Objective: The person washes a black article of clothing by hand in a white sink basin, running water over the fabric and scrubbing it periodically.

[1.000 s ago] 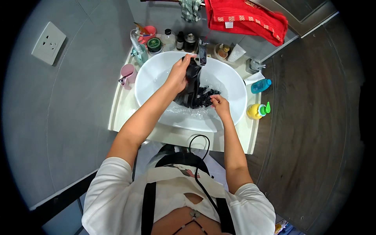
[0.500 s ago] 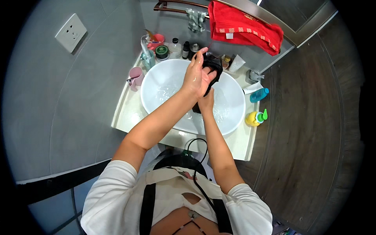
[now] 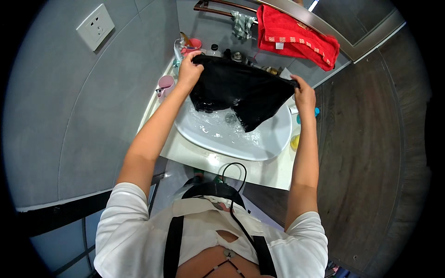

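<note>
A wet black garment (image 3: 241,90) hangs spread out above a round white basin (image 3: 273,139) with water in it. My left hand (image 3: 189,69) grips the garment's upper left corner. My right hand (image 3: 303,95) grips its upper right edge. The cloth is stretched between both hands, and its lower tip hangs down to the water near the drain.
Bottles and jars (image 3: 232,54) stand behind the basin. A pink mug (image 3: 164,85) sits on the white counter (image 3: 204,155) at left. A red towel (image 3: 296,37) and a checked cloth (image 3: 241,24) hang on a rail. A wall socket (image 3: 95,25) is upper left; wood floor lies right.
The garment was bunched in the water, then lifted as a wad. Now both hands have moved apart and hold it spread open above the basin.
</note>
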Tool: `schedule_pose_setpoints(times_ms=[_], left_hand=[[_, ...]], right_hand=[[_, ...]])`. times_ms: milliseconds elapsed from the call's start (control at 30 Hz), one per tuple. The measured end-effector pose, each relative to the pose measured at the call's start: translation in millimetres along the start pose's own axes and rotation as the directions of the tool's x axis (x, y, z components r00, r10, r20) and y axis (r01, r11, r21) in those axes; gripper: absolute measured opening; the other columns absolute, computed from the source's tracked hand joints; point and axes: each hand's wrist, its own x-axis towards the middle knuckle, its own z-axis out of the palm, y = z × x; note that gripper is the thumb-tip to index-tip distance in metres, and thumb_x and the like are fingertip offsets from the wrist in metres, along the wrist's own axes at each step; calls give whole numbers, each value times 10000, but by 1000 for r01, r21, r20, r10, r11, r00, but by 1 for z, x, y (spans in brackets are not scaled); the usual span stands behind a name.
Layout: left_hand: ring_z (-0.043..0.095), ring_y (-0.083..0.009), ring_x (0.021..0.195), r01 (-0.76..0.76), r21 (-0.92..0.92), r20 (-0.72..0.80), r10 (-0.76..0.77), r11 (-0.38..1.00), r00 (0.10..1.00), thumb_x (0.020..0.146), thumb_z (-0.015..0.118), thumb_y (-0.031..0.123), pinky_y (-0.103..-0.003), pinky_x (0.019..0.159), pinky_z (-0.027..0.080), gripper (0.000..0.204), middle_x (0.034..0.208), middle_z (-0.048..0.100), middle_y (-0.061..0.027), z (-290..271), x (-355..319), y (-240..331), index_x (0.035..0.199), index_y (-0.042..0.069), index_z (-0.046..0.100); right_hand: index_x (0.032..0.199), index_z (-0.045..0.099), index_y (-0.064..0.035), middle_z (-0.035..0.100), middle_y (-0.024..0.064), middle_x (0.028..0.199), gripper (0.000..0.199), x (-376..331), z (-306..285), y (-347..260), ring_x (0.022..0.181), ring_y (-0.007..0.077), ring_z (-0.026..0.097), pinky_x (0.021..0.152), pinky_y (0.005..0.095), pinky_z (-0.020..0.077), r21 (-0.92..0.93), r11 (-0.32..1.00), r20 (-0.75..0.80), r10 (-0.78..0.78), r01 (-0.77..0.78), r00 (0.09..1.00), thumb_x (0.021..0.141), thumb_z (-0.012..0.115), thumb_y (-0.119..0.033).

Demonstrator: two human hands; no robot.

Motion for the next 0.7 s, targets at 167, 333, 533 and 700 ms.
schedule_pose_setpoints(times_ms=[167, 333, 533, 700], left_hand=[[541, -139, 750, -276, 7, -35, 276, 961, 961, 682, 597, 61, -246, 698, 433, 294, 856, 545, -59, -2, 22, 18, 974, 32, 587], [495, -147, 722, -324, 145, -87, 338, 935, 937, 710, 662, 161, -254, 645, 406, 189, 810, 487, -55, -1, 14, 42, 835, 28, 612], [501, -277, 860, -385, 544, 309, 248, 745, 918, 691, 667, 185, -351, 746, 420, 187, 870, 520, -115, -13, -34, -68, 742, 9, 629], [518, -297, 832, -548, 639, 629, 43, 540, 776, 700, 582, 123, -389, 731, 429, 121, 836, 542, -128, -10, -78, -155, 735, 15, 623]], right_hand=[[1052, 579, -154, 604, 127, 935, 398, 16, -24, -13, 888, 301, 578, 761, 358, 442, 96, 985, -195, -126, 146, 973, 722, 457, 31], [1036, 586, -125, 573, 109, 1008, 465, 6, -20, -17, 953, 265, 557, 803, 324, 436, 58, 945, -290, -293, 323, 911, 657, 451, 109], [954, 627, -132, 560, 108, 1025, 393, -61, 77, 74, 971, 295, 519, 843, 354, 425, 44, 970, 179, -244, 240, 953, 656, 495, 88], [1050, 578, -131, 535, 117, 1026, 435, -126, 150, 93, 941, 303, 529, 789, 370, 452, -32, 986, 467, -128, 161, 875, 681, 472, 73]])
